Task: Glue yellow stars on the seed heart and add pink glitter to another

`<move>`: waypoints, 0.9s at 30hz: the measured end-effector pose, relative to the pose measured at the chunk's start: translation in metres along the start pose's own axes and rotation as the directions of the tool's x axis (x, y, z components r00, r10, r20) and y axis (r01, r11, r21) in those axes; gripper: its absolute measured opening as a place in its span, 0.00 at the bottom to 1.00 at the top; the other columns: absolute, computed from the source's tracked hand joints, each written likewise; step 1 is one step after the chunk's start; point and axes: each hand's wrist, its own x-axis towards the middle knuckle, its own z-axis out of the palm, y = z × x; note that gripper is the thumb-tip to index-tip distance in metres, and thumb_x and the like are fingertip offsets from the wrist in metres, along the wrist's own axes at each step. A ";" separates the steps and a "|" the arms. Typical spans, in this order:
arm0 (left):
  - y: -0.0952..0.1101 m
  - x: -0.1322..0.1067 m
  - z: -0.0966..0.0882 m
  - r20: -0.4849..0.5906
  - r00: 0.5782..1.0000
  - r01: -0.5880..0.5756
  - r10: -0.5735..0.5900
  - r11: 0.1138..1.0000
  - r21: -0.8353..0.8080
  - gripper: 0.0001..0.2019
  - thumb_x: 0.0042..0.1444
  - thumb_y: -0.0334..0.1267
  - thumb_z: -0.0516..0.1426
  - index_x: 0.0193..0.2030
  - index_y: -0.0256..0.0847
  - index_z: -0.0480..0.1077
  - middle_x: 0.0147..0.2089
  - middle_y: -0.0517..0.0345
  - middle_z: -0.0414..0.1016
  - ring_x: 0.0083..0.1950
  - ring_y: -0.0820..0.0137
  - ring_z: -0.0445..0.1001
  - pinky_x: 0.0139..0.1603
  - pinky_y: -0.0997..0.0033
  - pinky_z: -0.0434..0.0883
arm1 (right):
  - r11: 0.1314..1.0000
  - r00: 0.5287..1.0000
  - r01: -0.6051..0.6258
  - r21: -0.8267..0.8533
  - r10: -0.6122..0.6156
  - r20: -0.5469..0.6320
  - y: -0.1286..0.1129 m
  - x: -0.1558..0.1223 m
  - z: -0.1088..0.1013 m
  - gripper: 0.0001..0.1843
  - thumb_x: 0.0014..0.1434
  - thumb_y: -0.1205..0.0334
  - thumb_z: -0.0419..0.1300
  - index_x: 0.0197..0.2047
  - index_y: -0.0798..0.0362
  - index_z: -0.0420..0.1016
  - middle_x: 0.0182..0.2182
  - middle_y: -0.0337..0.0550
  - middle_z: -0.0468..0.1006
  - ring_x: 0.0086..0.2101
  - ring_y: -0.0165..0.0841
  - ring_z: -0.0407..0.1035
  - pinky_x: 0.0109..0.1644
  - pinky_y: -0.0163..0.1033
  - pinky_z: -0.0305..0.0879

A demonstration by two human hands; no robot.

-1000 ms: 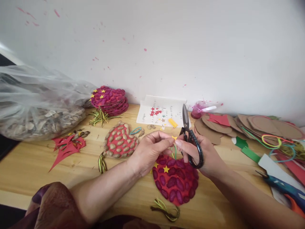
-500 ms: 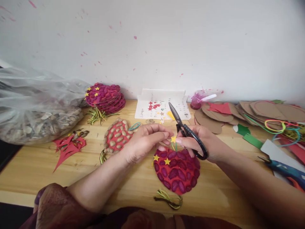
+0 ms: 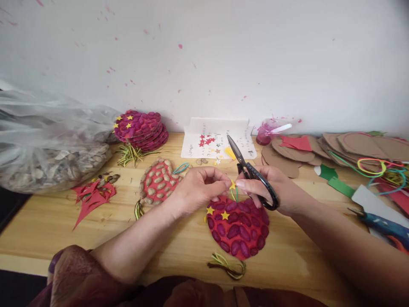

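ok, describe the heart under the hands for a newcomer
Wooden table, front middle, just below the left hand and right hand. The red heart there is studded magenta and lies single; the tan-shelled heart sits leftward, the magenta stack by the wall.

table (image 3: 96,226): pale wood, smooth | scissors (image 3: 252,175): black metal, glossy | bag (image 3: 47,128): clear plastic, crinkled

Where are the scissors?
In the head view, right of centre: the scissors sit in the right hand, blades pointing up, just above the red heart.

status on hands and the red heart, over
Left hand pinches yellow star. Right hand holds scissors, fingertip at star. Red heart flat beneath. Tassel by its tip.
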 end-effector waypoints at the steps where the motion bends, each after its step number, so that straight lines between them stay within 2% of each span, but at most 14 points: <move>1: 0.000 0.000 0.000 -0.011 1.000 -0.008 0.007 1.000 -0.011 0.10 0.53 0.42 0.68 0.32 0.36 0.77 0.29 0.58 0.79 0.26 0.77 0.71 0.30 0.77 0.70 | 1.000 1.000 0.009 0.010 -0.009 -0.008 0.001 0.001 0.000 0.17 0.48 0.53 0.75 0.33 0.54 0.77 0.18 0.32 0.73 0.15 0.23 0.64 0.17 0.28 0.53; 7: 0.000 -0.001 0.005 -0.050 0.999 -0.009 0.004 0.995 -0.099 0.13 0.49 0.43 0.70 0.31 0.36 0.76 0.26 0.60 0.77 0.25 0.78 0.69 0.28 0.78 0.68 | 1.000 1.000 0.001 0.026 -0.001 0.022 0.001 -0.001 0.002 0.18 0.49 0.51 0.74 0.36 0.54 0.78 0.14 0.30 0.70 0.14 0.23 0.62 0.17 0.27 0.52; 12: 0.000 -0.002 0.007 0.008 1.000 0.017 -0.017 0.991 -0.135 0.15 0.48 0.45 0.71 0.31 0.36 0.76 0.26 0.60 0.77 0.24 0.78 0.69 0.28 0.78 0.68 | 1.000 1.000 0.018 0.005 -0.018 0.015 -0.001 -0.002 0.005 0.16 0.51 0.51 0.73 0.33 0.54 0.77 0.14 0.31 0.70 0.14 0.22 0.61 0.17 0.26 0.52; 18: 0.003 -0.002 0.003 0.028 1.000 0.007 -0.005 0.996 -0.088 0.17 0.53 0.50 0.68 0.31 0.36 0.76 0.30 0.55 0.79 0.29 0.75 0.73 0.31 0.76 0.71 | 1.000 1.000 -0.001 0.005 0.001 -0.006 0.001 -0.001 0.002 0.14 0.49 0.56 0.73 0.34 0.53 0.76 0.13 0.29 0.70 0.13 0.23 0.62 0.17 0.26 0.53; 22: 0.004 -0.003 0.002 0.039 0.999 -0.006 0.007 1.000 -0.020 0.14 0.52 0.47 0.68 0.33 0.36 0.78 0.30 0.56 0.80 0.28 0.75 0.73 0.32 0.75 0.71 | 1.000 0.999 -0.026 -0.009 0.026 0.035 0.001 -0.002 0.002 0.13 0.48 0.58 0.74 0.32 0.53 0.75 0.14 0.30 0.70 0.14 0.23 0.62 0.16 0.26 0.52; 27: 0.002 -0.002 0.003 0.021 1.000 0.006 -0.007 0.999 0.039 0.11 0.51 0.43 0.68 0.31 0.36 0.77 0.27 0.58 0.77 0.26 0.76 0.70 0.29 0.75 0.68 | 1.000 0.999 -0.021 -0.013 0.022 0.036 -0.002 -0.003 0.003 0.13 0.47 0.58 0.73 0.31 0.53 0.75 0.14 0.30 0.71 0.14 0.22 0.61 0.16 0.26 0.53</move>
